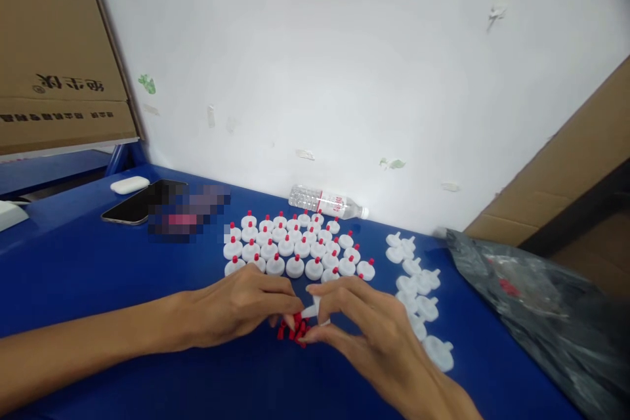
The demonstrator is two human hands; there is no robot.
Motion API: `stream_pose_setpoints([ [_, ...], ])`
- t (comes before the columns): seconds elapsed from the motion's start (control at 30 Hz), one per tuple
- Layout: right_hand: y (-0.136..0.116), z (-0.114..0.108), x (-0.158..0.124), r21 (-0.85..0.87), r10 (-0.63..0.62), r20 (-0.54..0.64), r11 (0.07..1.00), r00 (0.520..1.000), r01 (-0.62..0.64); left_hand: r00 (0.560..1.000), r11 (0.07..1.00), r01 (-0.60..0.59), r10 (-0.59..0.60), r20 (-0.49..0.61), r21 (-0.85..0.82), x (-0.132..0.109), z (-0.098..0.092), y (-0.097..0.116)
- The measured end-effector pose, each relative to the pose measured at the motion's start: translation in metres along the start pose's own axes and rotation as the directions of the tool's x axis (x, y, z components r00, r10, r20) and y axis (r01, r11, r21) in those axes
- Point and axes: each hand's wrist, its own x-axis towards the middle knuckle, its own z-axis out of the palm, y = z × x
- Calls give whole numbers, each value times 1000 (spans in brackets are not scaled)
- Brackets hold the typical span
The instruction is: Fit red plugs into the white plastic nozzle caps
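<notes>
My left hand (pixel 241 305) and my right hand (pixel 364 328) meet over a small heap of loose red tips (pixel 294 331) on the blue table (pixel 98 275). My right hand pinches a white cap (pixel 315 307) with its nozzle pointing left. The fingers of my left hand are pinched together at that nozzle; what they hold is hidden. Behind my hands stand rows of white caps with red tips (pixel 295 246). To the right lies a line of plain white caps (pixel 418 292) without tips.
A clear water bottle (pixel 327 202) lies against the white wall. A phone (pixel 135 205) and a white earbud case (pixel 129 184) lie at the back left. A grey plastic bag (pixel 536 315) sits at the right edge. Cardboard boxes (pixel 54 46) stand left and right.
</notes>
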Motion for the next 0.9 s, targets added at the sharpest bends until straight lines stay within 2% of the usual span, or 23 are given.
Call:
stream_pose_setpoints([
  [0.17, 1, 0, -2, 91, 48, 13, 995, 999, -49, 1000, 999, -20, 20, 7, -35, 1, -2, 3],
  [0.3, 1, 1, -2, 73, 56, 8, 996, 998, -56, 1000, 997, -1, 1, -2, -74, 3, -2, 4],
  [0.43, 1, -2, 4, -37, -24, -17, 999, 1000, 24, 991, 998, 24, -15, -134, 64, 9, -3, 4],
  [0.53, 9, -14, 14, -236, -33, -91, 972, 995, 10, 969, 978, 136, -98, -226, 157, 11, -6, 3],
  [0.63, 32, -39, 31, -404, 68, -201, 903, 977, -146, 964, 956, 209, -166, -208, 204, 8, -9, -1],
  [0.67, 43, -48, 38, -434, 151, -196, 873, 969, -223, 967, 949, 215, -174, -187, 229, 7, -10, -2],
  [0.73, 67, -64, 53, -486, 327, -94, 809, 940, -330, 974, 935, 211, -175, -146, 285, 5, -11, -4],
  [0.77, 79, -69, 59, -505, 379, -59, 787, 923, -355, 976, 929, 208, -175, -132, 306, 4, -11, -5],
  [0.9, 113, -71, 79, -518, 402, 2, 783, 916, -343, 975, 916, 221, -197, -106, 334, 3, -11, -9],
])
